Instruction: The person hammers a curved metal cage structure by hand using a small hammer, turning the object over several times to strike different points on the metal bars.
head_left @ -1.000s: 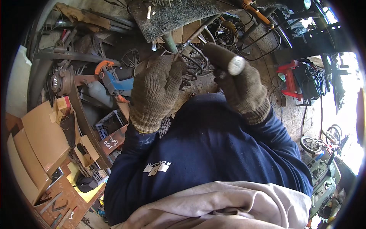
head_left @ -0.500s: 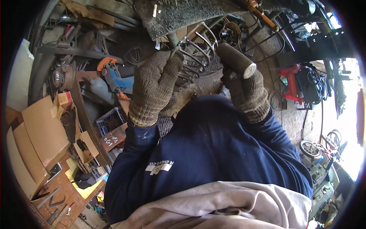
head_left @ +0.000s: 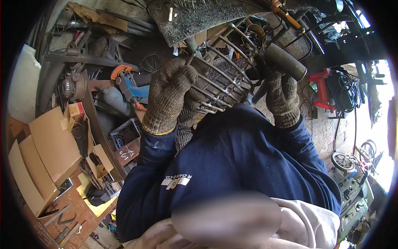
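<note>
My left hand (head_left: 169, 93), in a thick brown knitted glove, is closed round the near-left edge of a welded metal-rod grate (head_left: 227, 61). The grate is tilted in front of my chest, its parallel rods joined by crossbars with shiny weld spots. My right hand (head_left: 282, 99), gloved alike, is closed on what looks like a hammer (head_left: 286, 62). Its thick, dark cylindrical head stands just beyond my fingers, right of the grate; the glove hides most of the grip.
A dark, gritty metal table (head_left: 195, 25) lies ahead. On the left are a blue and orange power tool (head_left: 132, 88), an opened cardboard box (head_left: 54, 145) and a brown workbench (head_left: 70, 220). A red stool (head_left: 320, 89) and a small bicycle (head_left: 343, 162) stand to the right.
The grate has turned so that more of its face shows. My right hand and the hammer have shifted right, away from it. My left hand keeps its hold.
</note>
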Demonstrator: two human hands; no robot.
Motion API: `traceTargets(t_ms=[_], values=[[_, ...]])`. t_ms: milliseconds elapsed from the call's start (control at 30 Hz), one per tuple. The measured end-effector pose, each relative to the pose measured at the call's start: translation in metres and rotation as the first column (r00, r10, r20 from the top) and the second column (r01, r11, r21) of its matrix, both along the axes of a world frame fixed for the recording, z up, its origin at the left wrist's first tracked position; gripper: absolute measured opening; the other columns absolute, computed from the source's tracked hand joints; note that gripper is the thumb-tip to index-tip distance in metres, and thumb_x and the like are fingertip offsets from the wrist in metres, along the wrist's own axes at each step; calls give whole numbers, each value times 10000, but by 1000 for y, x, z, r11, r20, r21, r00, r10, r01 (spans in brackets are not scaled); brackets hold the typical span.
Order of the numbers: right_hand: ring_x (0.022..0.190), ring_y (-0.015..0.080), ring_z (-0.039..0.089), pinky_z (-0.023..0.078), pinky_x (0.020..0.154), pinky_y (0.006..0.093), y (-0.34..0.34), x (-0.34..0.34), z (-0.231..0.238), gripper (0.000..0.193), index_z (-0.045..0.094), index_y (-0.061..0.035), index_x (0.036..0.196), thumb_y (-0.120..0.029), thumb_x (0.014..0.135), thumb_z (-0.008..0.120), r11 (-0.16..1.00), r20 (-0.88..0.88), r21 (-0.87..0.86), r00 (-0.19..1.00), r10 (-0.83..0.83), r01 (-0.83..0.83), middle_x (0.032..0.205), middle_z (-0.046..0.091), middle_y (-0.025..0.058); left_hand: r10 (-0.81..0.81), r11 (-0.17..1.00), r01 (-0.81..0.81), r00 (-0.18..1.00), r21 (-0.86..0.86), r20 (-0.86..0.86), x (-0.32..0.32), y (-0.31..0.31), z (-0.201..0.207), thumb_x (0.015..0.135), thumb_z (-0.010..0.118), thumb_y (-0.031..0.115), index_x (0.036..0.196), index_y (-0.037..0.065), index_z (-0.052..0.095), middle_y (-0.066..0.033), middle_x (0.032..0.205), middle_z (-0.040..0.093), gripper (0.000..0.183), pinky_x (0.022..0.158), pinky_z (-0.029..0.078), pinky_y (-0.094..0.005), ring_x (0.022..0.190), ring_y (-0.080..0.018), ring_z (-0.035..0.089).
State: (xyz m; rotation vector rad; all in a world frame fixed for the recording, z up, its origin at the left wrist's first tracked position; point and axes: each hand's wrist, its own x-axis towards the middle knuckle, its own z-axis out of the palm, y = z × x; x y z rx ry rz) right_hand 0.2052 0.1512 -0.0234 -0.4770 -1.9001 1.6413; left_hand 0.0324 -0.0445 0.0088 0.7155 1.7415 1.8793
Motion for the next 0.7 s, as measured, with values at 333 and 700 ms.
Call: traceTargets(t_ms=[333, 700], values=[[935, 168, 658, 548, 793, 297, 1, -2, -3, 365, 563, 8, 1254, -135, 934, 665, 992, 92, 2, 987, -129, 129, 1067, 676, 90, -136, 986, 127, 988, -112, -75, -4, 2, 6, 906, 709, 298, 1040, -10, 660, -25, 835, 648, 339, 676, 496, -269, 765, -101, 601], [735, 124, 633, 524, 561, 257, -1, 4, -24, 346, 586, -12, 1194, -268, 964, 626, 993, 66, 43, 991, -115, 113, 910, 656, 57, -197, 974, 196, 980, -113, 1, -14, 26, -4, 913, 700, 272, 1167, 9, 655, -65, 960, 709, 368, 754, 538, -284, 878, -128, 672]])
